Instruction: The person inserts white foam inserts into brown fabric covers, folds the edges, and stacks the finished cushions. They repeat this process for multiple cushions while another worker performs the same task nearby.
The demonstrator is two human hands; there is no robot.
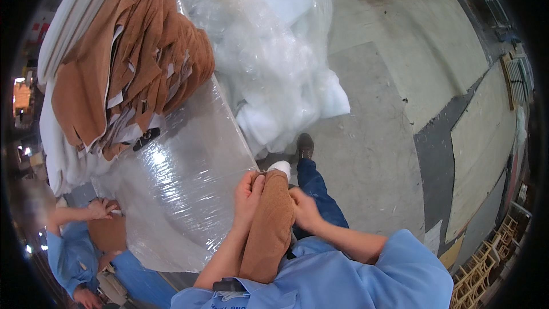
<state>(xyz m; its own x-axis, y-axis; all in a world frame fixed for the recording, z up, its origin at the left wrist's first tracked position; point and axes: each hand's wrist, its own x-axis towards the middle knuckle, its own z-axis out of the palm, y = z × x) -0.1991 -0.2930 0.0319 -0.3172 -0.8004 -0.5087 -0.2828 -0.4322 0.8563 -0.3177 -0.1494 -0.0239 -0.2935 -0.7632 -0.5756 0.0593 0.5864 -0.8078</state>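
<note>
A long brown fabric cushion cover (pixel 266 234) lies against my body, its narrow end pointing away from me. White padding (pixel 281 166) pokes out at that far end. My left hand (pixel 249 197) is closed on the cover's left edge near the top, thumb and fingers pinched together. On the other side, my right hand (pixel 305 209) grips the cover's right edge, and its fingertips are partly hidden behind the fabric. The table's corner touches the area just beyond my left hand.
A plastic-covered table (pixel 183 217) stands on my left, bearing a pile of brown covers (pixel 160 46) beside white foam pieces (pixel 52 131). Clear plastic with white batting (pixel 269 57) heaps beyond it. A co-worker's hand (pixel 103 208) handles brown fabric at lower left. Wooden frames (pixel 486 263) stand far right.
</note>
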